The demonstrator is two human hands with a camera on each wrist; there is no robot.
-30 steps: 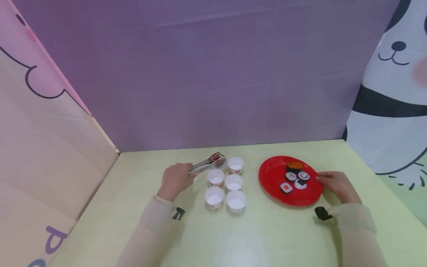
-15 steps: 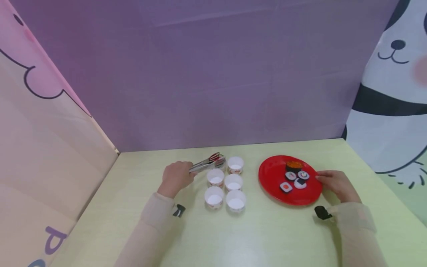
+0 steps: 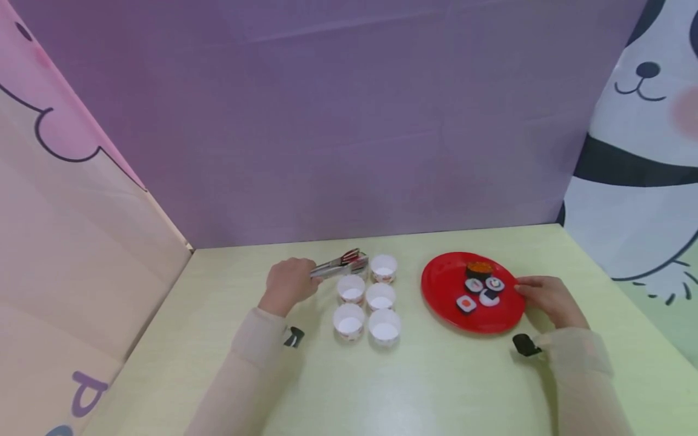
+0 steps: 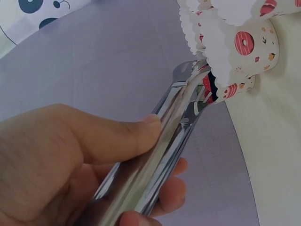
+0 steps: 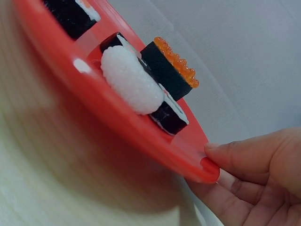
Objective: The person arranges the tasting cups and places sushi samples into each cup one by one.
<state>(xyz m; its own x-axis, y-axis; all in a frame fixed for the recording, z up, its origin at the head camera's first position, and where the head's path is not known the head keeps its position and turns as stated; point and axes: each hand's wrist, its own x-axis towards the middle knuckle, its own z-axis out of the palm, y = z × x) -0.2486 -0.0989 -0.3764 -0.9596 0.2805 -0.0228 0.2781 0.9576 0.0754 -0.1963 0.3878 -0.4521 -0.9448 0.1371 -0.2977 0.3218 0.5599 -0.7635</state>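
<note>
Left hand [image 3: 291, 283] grips metal tongs [image 3: 328, 267], tips at rear-left paper cup [image 4: 233, 91], near far edge of table [image 3: 436, 387]. Right hand [image 3: 553, 301] pinches right rim of red plate [image 3: 443, 293].

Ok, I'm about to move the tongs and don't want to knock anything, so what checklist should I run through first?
1. Left hand gripping the tongs: ok.
2. Right hand pinching the red plate's rim: ok.
3. Five sushi pieces on the plate: ok.
4. Five cups beside the tongs upright: ok.
5. Tongs' tips clear of the far-left cup: not ok, they're at its mouth.
6. Red-and-dark item at the tips free of their grip: cannot tell.
</note>
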